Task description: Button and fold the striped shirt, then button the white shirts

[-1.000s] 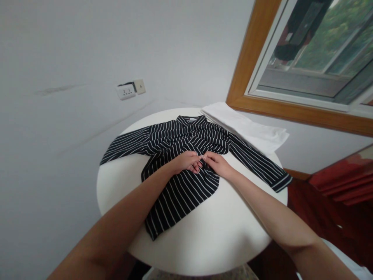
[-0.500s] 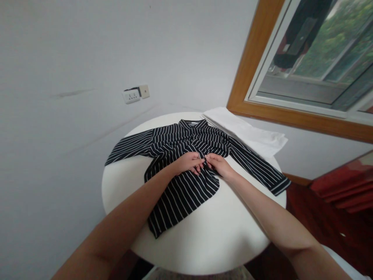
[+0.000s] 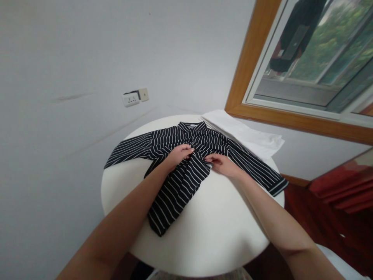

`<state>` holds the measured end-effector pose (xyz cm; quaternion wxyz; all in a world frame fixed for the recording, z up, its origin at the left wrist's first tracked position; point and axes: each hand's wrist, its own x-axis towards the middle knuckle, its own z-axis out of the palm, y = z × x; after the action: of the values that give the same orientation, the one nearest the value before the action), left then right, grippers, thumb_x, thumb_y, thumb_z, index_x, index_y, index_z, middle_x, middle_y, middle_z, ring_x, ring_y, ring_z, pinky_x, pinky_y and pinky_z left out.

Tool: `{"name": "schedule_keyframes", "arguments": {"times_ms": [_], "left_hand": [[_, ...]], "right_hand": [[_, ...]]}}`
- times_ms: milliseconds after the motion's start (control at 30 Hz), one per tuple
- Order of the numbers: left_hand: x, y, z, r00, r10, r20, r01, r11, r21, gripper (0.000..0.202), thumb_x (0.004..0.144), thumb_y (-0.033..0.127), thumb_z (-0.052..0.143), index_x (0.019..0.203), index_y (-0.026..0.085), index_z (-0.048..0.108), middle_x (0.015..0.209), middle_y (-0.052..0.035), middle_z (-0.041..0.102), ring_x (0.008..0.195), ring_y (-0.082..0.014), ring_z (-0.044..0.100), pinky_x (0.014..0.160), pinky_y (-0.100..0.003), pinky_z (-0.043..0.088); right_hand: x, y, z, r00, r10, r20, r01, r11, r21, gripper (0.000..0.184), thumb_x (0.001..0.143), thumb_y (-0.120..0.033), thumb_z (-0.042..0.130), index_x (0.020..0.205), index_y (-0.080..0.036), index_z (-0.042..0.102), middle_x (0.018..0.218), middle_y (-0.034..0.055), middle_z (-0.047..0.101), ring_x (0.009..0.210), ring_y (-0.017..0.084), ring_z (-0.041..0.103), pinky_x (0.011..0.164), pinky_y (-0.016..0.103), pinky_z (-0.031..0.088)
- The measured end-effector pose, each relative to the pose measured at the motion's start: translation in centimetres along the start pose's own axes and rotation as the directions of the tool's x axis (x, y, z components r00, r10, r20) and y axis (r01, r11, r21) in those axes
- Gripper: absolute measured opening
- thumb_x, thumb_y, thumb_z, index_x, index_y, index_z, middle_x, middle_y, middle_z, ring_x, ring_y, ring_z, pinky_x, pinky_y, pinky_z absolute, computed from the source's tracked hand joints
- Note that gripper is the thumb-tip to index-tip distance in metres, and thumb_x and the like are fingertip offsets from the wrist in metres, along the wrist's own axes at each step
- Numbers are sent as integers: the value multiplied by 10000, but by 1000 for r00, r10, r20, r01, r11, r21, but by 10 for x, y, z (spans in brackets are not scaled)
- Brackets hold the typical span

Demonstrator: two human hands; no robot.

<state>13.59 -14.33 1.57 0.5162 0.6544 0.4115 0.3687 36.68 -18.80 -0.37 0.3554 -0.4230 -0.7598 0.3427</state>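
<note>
A black shirt with white stripes lies on the round white table, collar toward the wall and both sleeves spread out sideways. My left hand pinches the shirt's front near the middle, fingers closed on the cloth. To its right, my right hand has its fingers closed on the shirt's side edge, where the fabric is bunched. Folds run between the two hands, and the lower hem hangs toward the left front of the table. The fingertips of my right hand are partly hidden by cloth.
A folded white cloth lies at the table's back right, beside the right sleeve. Behind the table is a wall with a socket. A wood-framed window is at the right, above red fabric.
My hands have moved apart, the left one up and to the left. The shirt's lower right edge has been drawn inward and is now more bunched.
</note>
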Motion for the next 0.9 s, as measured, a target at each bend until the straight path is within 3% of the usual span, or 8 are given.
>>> {"name": "schedule_keyframes", "arguments": {"times_ms": [100,200,367,500,600,700,833,900], "left_hand": [[4,-5,-5,996,-24,-81,23,1000,-19,322,697,488,610,742,179,531,703,33,522,682,-88,520,668,-207,461],[7,-10,-9,990,-3,-142,3,1000,-1,309,691,475,607,775,183,555,718,29,543,683,-97,521,656,-214,447],[9,-13,-17,983,105,-152,-69,972,225,300,744,479,537,756,184,586,689,14,560,664,-129,516,643,-242,422],[5,-8,-22,917,333,-219,-140,784,604,367,848,461,419,694,184,604,724,-31,580,750,-167,528,767,-289,415],[1,-5,-26,861,435,-264,-75,621,780,346,886,412,385,838,185,642,866,-73,619,893,-206,530,893,-343,385],[-1,-10,-30,858,409,-311,75,499,864,364,877,413,420,1088,187,612,1105,-111,598,1075,-262,478,962,-401,350],[1,-31,-34,940,214,-265,180,347,920,518,878,474,412,1301,185,492,1338,-137,484,1226,-310,399,999,-437,327],[3,-40,-35,961,134,-240,190,307,932,544,892,495,370,1331,189,466,1403,-136,430,1280,-321,359,1026,-455,299]], "right_hand": [[-1,0,1,989,-126,79,140,967,-212,352,692,-110,595,1030,-192,649,1068,68,654,1007,185,582,951,373,398],[-2,-1,6,976,-193,104,217,911,-351,310,685,-167,675,992,-200,663,1078,79,643,1031,213,561,955,395,374],[-1,-12,15,971,-231,58,236,902,-360,87,742,-184,650,830,-186,651,926,56,648,921,188,570,881,359,395],[-2,-24,10,968,-222,-118,189,951,-244,149,798,-161,548,875,-201,669,892,44,649,872,171,581,805,316,437],[-3,-30,-2,948,-200,-247,138,960,-245,218,796,-161,519,902,-220,700,946,52,665,926,185,588,839,331,443],[-4,-32,-17,935,-169,-313,77,955,-287,247,784,-169,503,901,-224,714,950,55,679,931,200,594,849,351,450],[-8,-33,-37,908,-141,-394,8,947,-321,226,764,-187,495,847,-209,704,917,57,675,907,206,591,855,363,455],[-9,-33,-45,891,-89,-446,-22,971,-237,183,773,-236,497,814,-199,672,861,50,659,873,199,588,822,354,474]]}}
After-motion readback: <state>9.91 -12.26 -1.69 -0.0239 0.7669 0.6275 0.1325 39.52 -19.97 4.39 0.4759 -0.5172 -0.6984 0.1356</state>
